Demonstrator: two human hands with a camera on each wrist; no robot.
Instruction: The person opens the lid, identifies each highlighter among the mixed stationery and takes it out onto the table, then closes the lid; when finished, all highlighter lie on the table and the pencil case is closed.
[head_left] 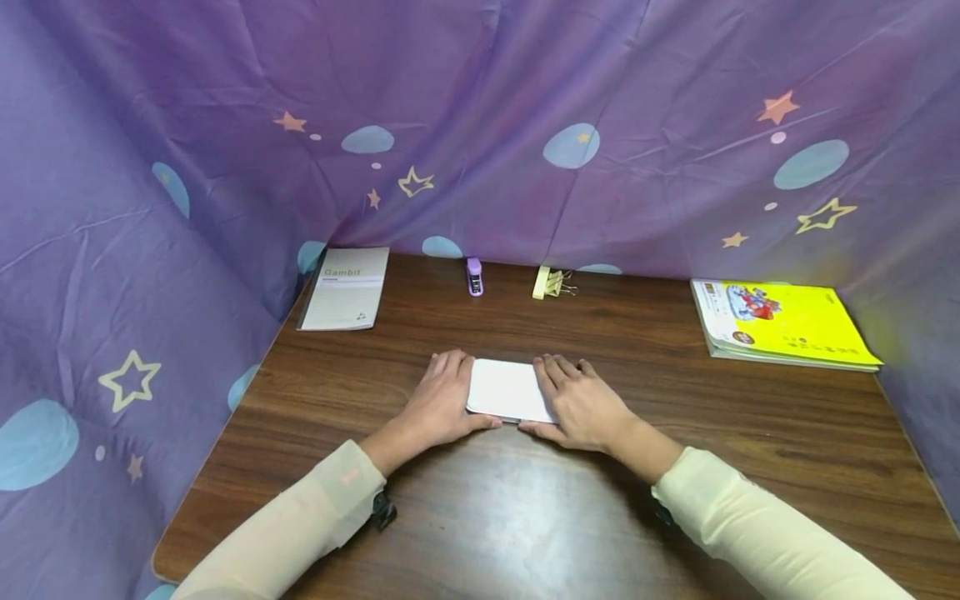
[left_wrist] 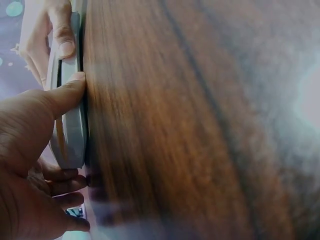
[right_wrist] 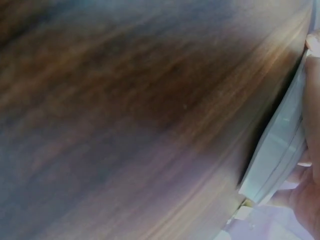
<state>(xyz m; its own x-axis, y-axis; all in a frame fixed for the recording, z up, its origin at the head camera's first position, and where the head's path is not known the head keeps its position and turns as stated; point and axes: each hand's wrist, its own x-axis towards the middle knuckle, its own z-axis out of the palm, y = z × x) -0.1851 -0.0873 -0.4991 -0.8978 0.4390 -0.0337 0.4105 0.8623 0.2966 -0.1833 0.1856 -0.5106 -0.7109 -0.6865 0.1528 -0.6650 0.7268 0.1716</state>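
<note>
Two pale sleeves (head_left: pixel 285 525) come nearest us. Past them, we see the left grip (head_left: pixel 442 400) and right grip (head_left: pixel 585 408), both partly curled, holding a flat white box (head_left: pixel 510 390) between them: thumbs at its near side, other fingers at its left and right ends. The box lies flat on the bench (head_left: pixel 637 500). Farther off, we find yellow-covered books (head_left: pixel 795 325) to the right, a notebook (head_left: pixel 347 292) left, a purple stapler (head_left: pixel 475 277) and yellow clip (head_left: pixel 553 283) between, then the purple curtain (head_left: pixel 480 108).
</note>
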